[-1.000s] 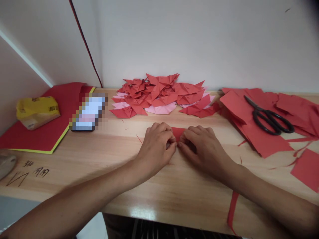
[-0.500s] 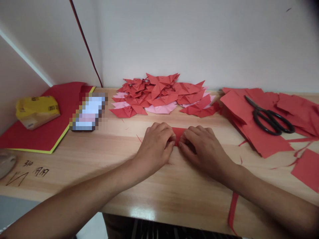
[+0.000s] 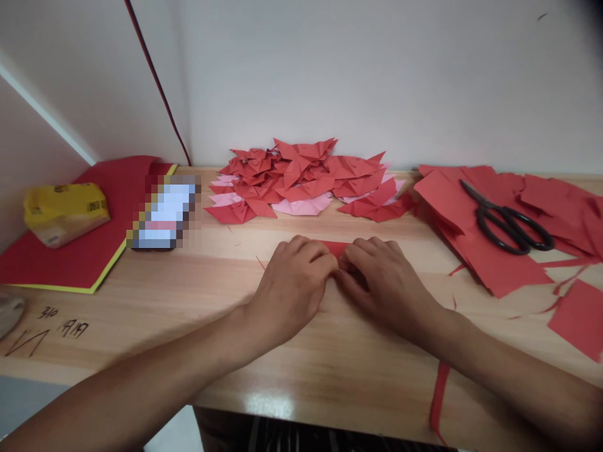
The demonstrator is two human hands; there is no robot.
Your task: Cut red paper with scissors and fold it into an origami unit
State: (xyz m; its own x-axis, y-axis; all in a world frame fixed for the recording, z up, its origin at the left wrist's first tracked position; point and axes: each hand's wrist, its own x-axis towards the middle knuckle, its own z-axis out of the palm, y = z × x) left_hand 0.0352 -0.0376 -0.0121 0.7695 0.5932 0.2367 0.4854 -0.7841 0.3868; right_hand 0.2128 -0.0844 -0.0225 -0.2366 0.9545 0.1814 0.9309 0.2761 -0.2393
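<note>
My left hand [image 3: 294,282] and my right hand [image 3: 384,282] press side by side on a small piece of red paper [image 3: 335,247] lying on the wooden table [image 3: 198,295]. Their fingertips meet over the paper and cover most of it; only its far edge shows between the knuckles. Behind the hands, against the wall, lies a heap of folded red and pink paper shapes [image 3: 306,176].
Cut red sheets [image 3: 475,245] are spread at the right with black scissors [image 3: 511,220] on top. Loose red scraps [image 3: 577,317] and a strip [image 3: 438,395] lie near the front edge. At the left are a red folder [image 3: 80,251], a yellow packet [image 3: 63,210] and a phone [image 3: 164,213].
My left fingers have slid forward over the red paper, covering more of it. The right hand has barely moved.
</note>
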